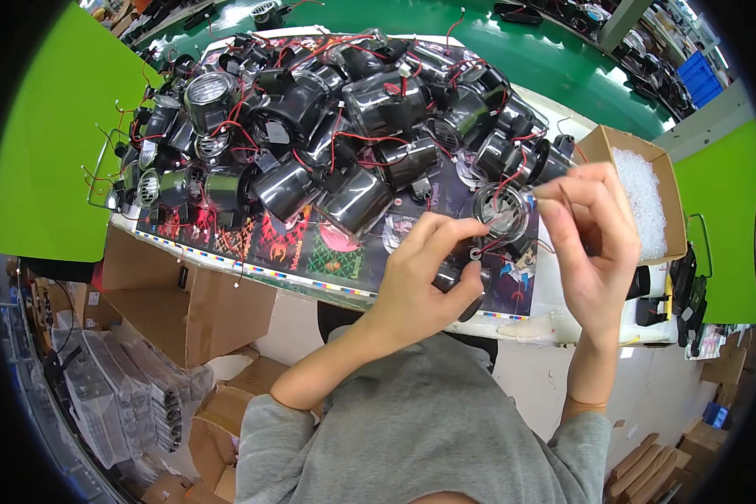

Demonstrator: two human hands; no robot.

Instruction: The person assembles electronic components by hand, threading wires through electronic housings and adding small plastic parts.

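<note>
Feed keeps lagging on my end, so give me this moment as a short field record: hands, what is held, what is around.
left hand: grips a black lens housing with clear round lens, held over the table edge
right hand: fingertips pinched beside the lens, at its red wires; what they grip is too small to tell
pile: many black lens housings with red wires heaped on a printed sheet
right side: open cardboard box of small clear parts
below table: cardboard boxes

An open brown cardboard box (pixel 665 181) of clear pieces stands at right; flattened brown cartons (pixel 197 307) lie lower left.
</note>
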